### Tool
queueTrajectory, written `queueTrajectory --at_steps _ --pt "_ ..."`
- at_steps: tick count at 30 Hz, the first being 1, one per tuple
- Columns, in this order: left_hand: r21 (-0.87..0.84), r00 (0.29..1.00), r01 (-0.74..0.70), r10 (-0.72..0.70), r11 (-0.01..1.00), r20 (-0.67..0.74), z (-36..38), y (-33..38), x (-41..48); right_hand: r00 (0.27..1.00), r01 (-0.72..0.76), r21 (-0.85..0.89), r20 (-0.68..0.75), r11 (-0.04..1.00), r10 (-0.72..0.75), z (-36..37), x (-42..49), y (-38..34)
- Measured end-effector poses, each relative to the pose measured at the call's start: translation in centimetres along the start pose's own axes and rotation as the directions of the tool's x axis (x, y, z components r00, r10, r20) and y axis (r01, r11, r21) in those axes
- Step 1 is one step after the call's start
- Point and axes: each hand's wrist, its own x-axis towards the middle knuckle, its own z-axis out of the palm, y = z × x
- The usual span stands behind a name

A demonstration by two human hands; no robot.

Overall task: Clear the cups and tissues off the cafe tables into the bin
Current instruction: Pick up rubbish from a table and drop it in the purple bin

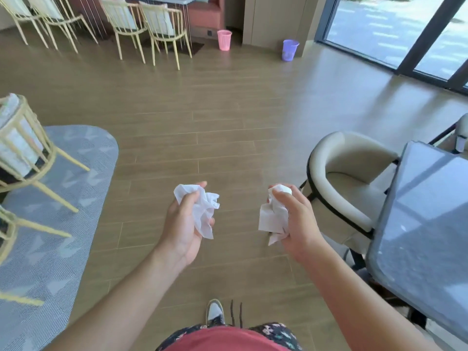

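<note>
Two grips closed: left hand (181, 224) around crumpled tissue (205, 211), right hand (298, 221) around second tissue (272, 217).

**Cafe seating and floor**

A cream armchair (347, 178) stands at the right on the wooden floor (215, 110). At the left, a yellow wire chair (22, 148) stands on a grey patterned rug (71, 224). More yellow chairs (162, 29) stand far off, beside glass doors (395, 26).

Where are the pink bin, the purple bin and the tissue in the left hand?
pink bin (224, 41), head view, its side wall.
purple bin (290, 50), head view, its side wall.
tissue (206, 211), head view, crumpled middle, gripped by the left hand (181, 225).
</note>
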Motion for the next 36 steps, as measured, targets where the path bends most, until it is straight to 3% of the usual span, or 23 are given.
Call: queueTrajectory --at_steps 14,26,36 --pt "0.068 0.999 -0.003 0.000 0.998 0.037 13.1 6.5 30.7 0.999 0.019 0.110 -0.043 0.994 -0.015 -1.1 31.6 -10.1" --pt "0.035 0.999 -0.034 0.034 0.999 -0.001 28.3 13.8 55.2 0.998 0.021 0.056 0.060 0.998 -0.024 -3.0 59.0 -26.3" --pt "-0.007 1.000 -0.022 0.022 1.000 0.000 35.4 17.0 76.6 0.999 0.033 0.047 -0.014 0.998 -0.032 -3.1 79.7 -33.4"
